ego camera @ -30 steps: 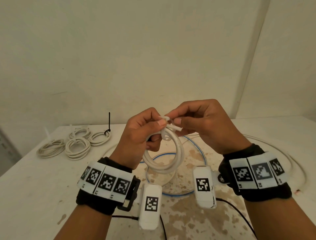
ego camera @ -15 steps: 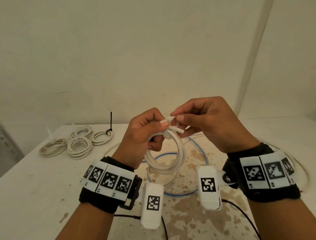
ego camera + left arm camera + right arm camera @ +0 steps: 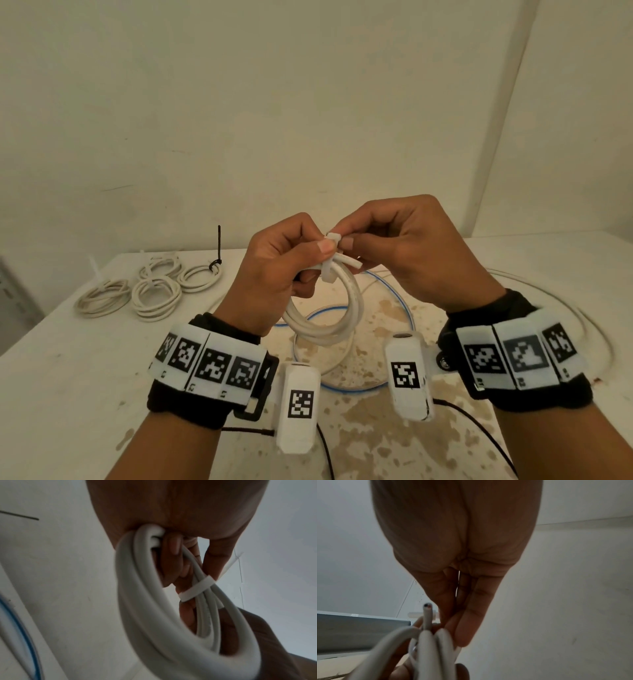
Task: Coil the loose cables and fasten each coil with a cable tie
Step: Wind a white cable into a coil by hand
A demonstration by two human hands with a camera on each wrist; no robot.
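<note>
I hold a small white cable coil [image 3: 337,318] in the air above the table. My left hand [image 3: 284,260] grips the top of the coil [image 3: 154,615], fingers curled through the loop. A white cable tie [image 3: 329,270] wraps the bundle; its band [image 3: 197,588] crosses the strands in the left wrist view. My right hand [image 3: 394,246] pinches the tie's head at the top of the coil, thumb against forefinger. A cut cable end [image 3: 427,615] sticks up beside the right fingers, and the coil strands [image 3: 433,649] run below them.
Several tied white coils [image 3: 154,291] lie at the table's back left, one with a black tie [image 3: 218,250] standing up. A blue-and-white cable [image 3: 394,301] loops loosely on the stained table [image 3: 68,377] under my hands. A long white cable [image 3: 582,325] curves at the right.
Both hands have risen slightly with the coil. The right fingers have shifted along the tie toward its head.
</note>
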